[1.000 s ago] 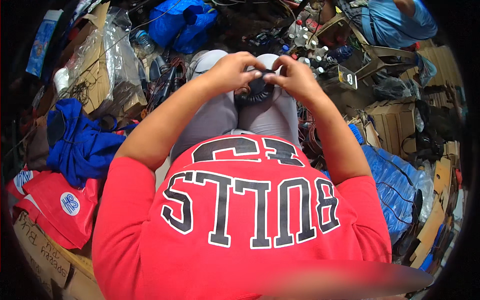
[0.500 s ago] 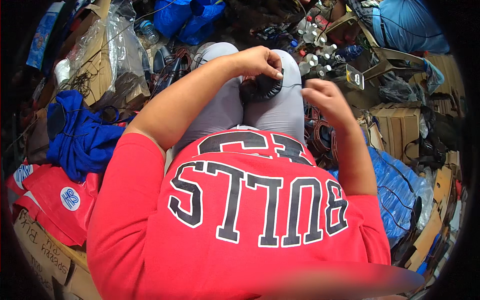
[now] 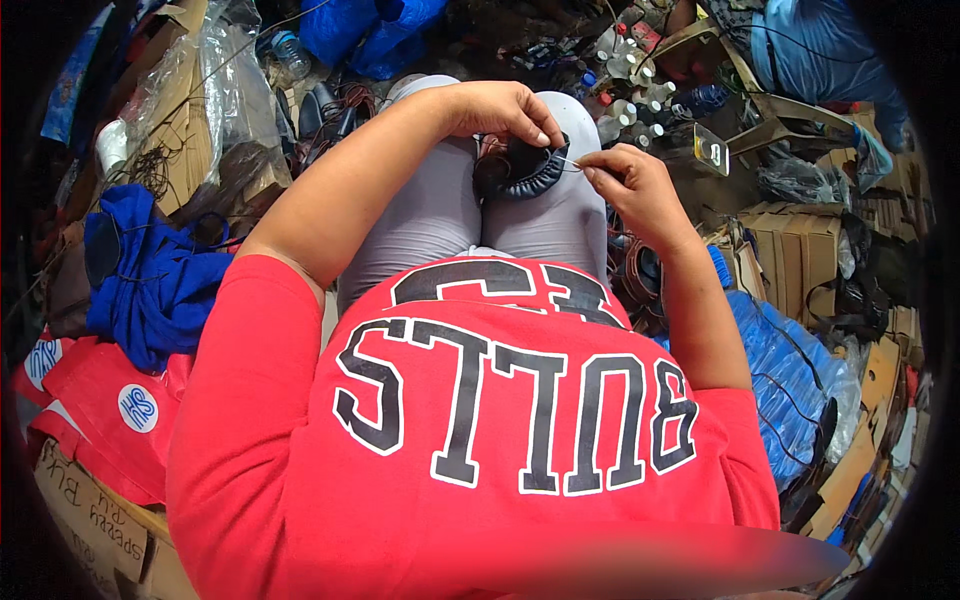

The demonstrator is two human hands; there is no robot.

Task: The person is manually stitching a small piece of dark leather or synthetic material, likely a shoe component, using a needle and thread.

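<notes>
A black leather shoe [image 3: 535,185] with a puckered seam around its rounded toe rests on my thighs, between my grey-clad knees. My left hand [image 3: 515,118] reaches over it from the far side, thumb and fingers pinching its upper edge. Just right of the shoe, my right hand [image 3: 628,185] is closed on a thin, shiny needle [image 3: 572,163], its fingertips pressed together. The needle's far end meets the shoe's right edge, close to my left fingertips. How deep it sits in the leather cannot be made out.
Blue cloth [image 3: 160,275] and a red bag [image 3: 125,410] lie at left. Several small bottles [image 3: 625,110] crowd the far right, near a yellow-and-black package [image 3: 710,152]. Cardboard [image 3: 795,255] and blue plastic wrapping [image 3: 780,370] are piled at right; a blue bag [image 3: 385,40] lies beyond my knees.
My right hand has come in from the right, up to the shoe's edge, and the needle now shows between its fingers and the shoe. My left hand keeps its hold on the shoe.
</notes>
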